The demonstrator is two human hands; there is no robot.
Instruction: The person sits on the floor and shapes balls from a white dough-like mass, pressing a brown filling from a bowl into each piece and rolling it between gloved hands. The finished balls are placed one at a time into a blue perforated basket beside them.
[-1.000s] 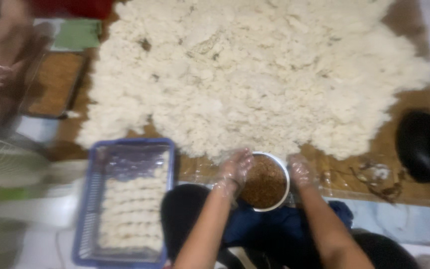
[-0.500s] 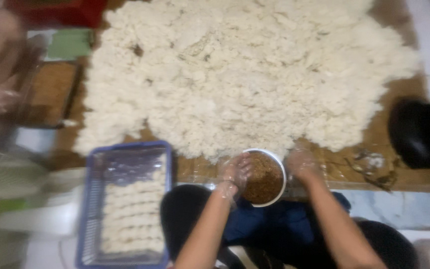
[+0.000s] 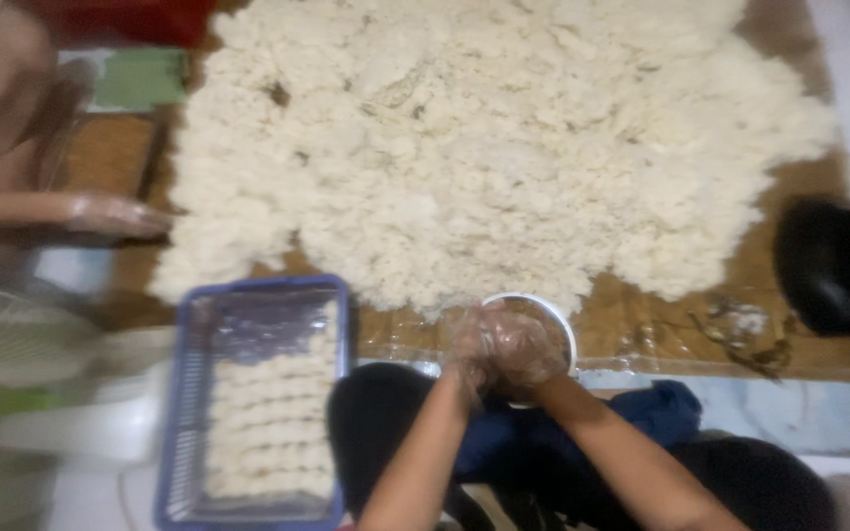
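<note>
Pressing together over the round white bowl of brown filling (image 3: pixel 555 320), the left hand (image 3: pixel 472 344) and right hand (image 3: pixel 528 346), both in thin clear plastic gloves, were cupped one against the other, and whether anything lay gripped between them could not be told through the blur. The bowl sat directly beneath and just beyond the joined hands, at the near edge of the wide white heap of shredded dough-like material (image 3: pixel 484 138). The blue plastic mesh basket of pale formed pieces (image 3: pixel 179 413) stood just left of the left forearm.
</note>
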